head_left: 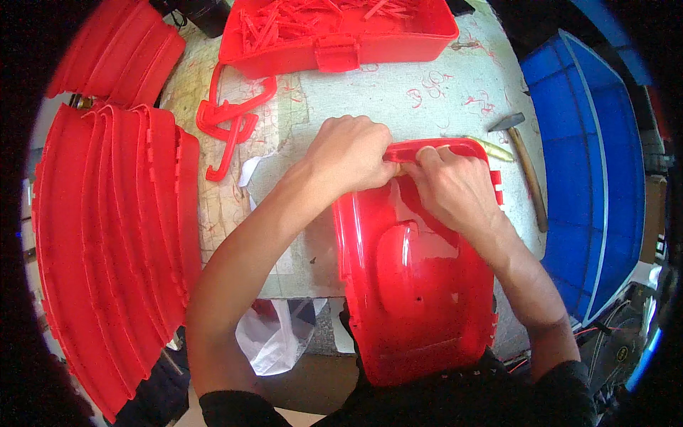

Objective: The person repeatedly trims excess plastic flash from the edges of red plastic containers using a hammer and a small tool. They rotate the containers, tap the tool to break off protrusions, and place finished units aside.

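Observation:
A glossy red plastic toolbox lid lies in front of me, its inner hollow facing up and its near end against my body. Hinge-like tabs run along its right side. My left hand is closed in a fist at the lid's far left corner, and what it grips is hidden. Close beside it, my right hand bends its fingers over the far rim and pinches it. The two hands nearly meet at a small tan bit, too covered to name.
A red toolbox full of red plastic strips stands at the back. Red plastic handles lie left of centre. Stacked red shells line the left. On the right are a hammer, a yellowish tool and a blue crate. A clear bag hangs below the table edge.

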`<state>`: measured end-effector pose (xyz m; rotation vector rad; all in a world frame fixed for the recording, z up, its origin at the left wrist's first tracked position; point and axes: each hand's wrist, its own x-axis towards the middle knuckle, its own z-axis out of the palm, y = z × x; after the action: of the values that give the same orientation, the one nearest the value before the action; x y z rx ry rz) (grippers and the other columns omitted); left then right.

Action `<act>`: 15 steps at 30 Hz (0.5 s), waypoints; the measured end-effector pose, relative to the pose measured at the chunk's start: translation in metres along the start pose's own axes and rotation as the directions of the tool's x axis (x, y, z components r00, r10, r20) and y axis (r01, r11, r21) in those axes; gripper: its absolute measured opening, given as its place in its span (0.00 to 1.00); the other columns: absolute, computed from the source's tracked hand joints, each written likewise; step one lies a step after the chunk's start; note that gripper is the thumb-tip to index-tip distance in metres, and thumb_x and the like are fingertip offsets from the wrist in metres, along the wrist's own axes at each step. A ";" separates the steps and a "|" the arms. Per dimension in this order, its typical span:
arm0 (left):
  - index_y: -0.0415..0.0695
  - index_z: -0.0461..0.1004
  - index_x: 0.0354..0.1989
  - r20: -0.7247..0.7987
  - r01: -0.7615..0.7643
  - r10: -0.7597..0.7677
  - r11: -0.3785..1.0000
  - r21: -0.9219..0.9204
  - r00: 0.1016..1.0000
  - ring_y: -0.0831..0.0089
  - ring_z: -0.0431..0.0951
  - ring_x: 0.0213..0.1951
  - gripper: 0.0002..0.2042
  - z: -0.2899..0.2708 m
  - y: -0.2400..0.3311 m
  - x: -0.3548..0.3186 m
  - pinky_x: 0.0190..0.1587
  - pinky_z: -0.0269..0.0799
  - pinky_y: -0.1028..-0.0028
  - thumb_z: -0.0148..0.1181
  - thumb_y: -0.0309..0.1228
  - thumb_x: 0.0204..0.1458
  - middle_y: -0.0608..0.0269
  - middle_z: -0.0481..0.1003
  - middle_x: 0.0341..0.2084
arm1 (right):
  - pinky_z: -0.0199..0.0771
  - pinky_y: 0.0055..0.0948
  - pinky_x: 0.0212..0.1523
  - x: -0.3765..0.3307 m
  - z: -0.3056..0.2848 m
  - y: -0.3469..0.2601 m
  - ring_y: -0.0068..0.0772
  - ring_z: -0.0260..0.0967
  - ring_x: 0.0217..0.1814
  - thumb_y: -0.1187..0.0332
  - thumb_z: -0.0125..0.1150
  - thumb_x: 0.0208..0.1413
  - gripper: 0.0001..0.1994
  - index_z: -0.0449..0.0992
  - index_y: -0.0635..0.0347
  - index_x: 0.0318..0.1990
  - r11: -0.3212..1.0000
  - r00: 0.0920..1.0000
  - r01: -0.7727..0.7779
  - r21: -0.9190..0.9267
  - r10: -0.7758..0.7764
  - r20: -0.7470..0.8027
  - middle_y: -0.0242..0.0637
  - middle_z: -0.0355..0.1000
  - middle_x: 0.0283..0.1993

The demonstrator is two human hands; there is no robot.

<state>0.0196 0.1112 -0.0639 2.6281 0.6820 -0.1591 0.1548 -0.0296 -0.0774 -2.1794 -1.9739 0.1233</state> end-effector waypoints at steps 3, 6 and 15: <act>0.39 0.81 0.25 -0.002 0.009 -0.009 1.000 0.019 1.000 0.43 0.80 0.33 0.20 0.003 0.000 -0.001 0.38 0.75 0.52 0.69 0.48 0.44 0.41 0.77 0.24 | 0.76 0.37 0.25 0.001 0.000 0.000 0.42 0.77 0.25 0.63 0.60 0.60 0.11 0.76 0.61 0.30 0.999 0.999 0.020 0.034 -0.021 0.029 0.46 0.77 0.26; 0.39 0.81 0.25 -0.024 -0.017 0.017 1.000 0.021 1.000 0.43 0.79 0.32 0.20 0.003 0.000 -0.001 0.38 0.75 0.52 0.68 0.48 0.45 0.41 0.77 0.24 | 0.76 0.40 0.25 0.001 0.001 0.000 0.45 0.78 0.26 0.62 0.57 0.60 0.12 0.76 0.61 0.30 1.000 0.999 0.014 0.017 -0.015 0.048 0.47 0.77 0.26; 0.39 0.81 0.27 -0.014 -0.078 0.078 0.996 -0.033 0.997 0.44 0.80 0.34 0.14 0.001 0.000 -0.001 0.40 0.76 0.53 0.65 0.40 0.45 0.42 0.78 0.26 | 0.78 0.42 0.25 -0.003 0.006 0.002 0.46 0.79 0.26 0.65 0.56 0.57 0.10 0.77 0.62 0.33 1.000 1.000 0.022 -0.007 -0.022 0.010 0.47 0.77 0.26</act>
<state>0.0191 0.1101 -0.0646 2.6207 0.5801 -0.1074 0.1553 -0.0326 -0.0843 -2.1645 -2.0061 0.1246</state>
